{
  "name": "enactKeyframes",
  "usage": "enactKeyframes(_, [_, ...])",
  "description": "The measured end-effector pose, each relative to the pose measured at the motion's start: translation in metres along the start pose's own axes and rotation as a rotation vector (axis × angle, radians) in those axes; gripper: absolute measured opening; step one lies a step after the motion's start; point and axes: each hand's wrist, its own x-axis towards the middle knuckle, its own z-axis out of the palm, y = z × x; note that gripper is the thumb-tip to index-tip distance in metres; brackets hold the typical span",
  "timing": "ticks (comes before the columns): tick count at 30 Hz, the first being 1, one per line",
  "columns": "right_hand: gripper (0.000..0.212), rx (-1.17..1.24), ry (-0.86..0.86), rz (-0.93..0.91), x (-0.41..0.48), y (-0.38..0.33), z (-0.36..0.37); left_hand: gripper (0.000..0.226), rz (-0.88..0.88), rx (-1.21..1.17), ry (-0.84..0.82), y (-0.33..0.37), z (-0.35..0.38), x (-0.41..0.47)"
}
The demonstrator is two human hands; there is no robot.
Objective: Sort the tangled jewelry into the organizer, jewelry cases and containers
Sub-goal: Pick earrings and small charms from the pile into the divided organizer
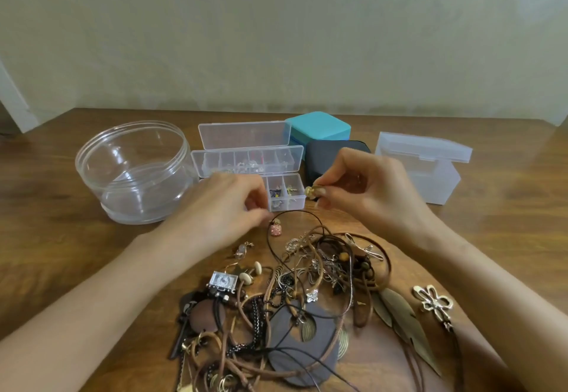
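A tangled heap of jewelry (307, 293) lies on the wooden table (46, 237) in front of me: cords, chains, wooden discs, a metal leaf pendant and a flower pendant (433, 301). My right hand (365, 188) pinches a small gold earring (311, 192) just right of the small clear organizer (287, 193), which holds a few pieces. My left hand (227, 207) rests at the organizer's left side, fingers curled, covering part of it. A longer clear organizer (246, 161) with its lid up stands behind it.
A big round clear container (135, 173) stands at the left. A teal jewelry case (318, 130) and a dark case (322, 154) sit behind the organizers. A frosted plastic box (427, 167) with a hinged lid is at the right. A wall rises behind the table.
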Motion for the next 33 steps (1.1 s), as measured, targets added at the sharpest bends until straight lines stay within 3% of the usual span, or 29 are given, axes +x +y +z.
enactKeyframes(4, [0.019,-0.030,-0.075,0.082,0.000,0.009,0.008,0.019,0.004,-0.095,-0.117,0.005,0.002,-0.001])
enactKeyframes(9, [0.008,0.272,-0.262,0.216,0.000,0.003,0.005,0.007,-0.025,-0.358,-0.331,0.009,-0.011,-0.002])
enactKeyframes(11, [0.006,0.244,-0.397,0.235,0.000,0.001,0.001,0.004,0.017,-0.266,-0.157,0.006,-0.007,0.000])
enactKeyframes(13, [0.007,0.178,-0.515,0.250,-0.001,0.000,-0.001,0.011,0.166,-0.084,0.057,0.001,-0.001,0.001])
enactKeyframes(16, [0.010,0.177,-0.596,0.279,-0.002,0.000,-0.003,0.025,0.416,0.167,0.034,-0.006,0.012,0.002])
enactKeyframes(21, [0.019,0.161,-0.369,0.275,0.002,0.002,-0.004,0.027,0.561,0.278,0.098,-0.013,0.012,0.010])
enactKeyframes(24, [0.014,0.291,-0.234,0.371,0.003,0.004,-0.005,0.012,0.569,0.237,0.068,-0.013,0.010,0.013])
enactKeyframes(29, [0.015,0.504,-0.148,0.492,0.004,0.004,-0.007,0.008,0.541,0.245,0.029,-0.014,0.011,0.009])
enactKeyframes(33, [0.012,0.506,-0.087,0.495,0.004,0.005,-0.007,0.008,0.513,0.150,0.006,-0.013,0.008,0.006])
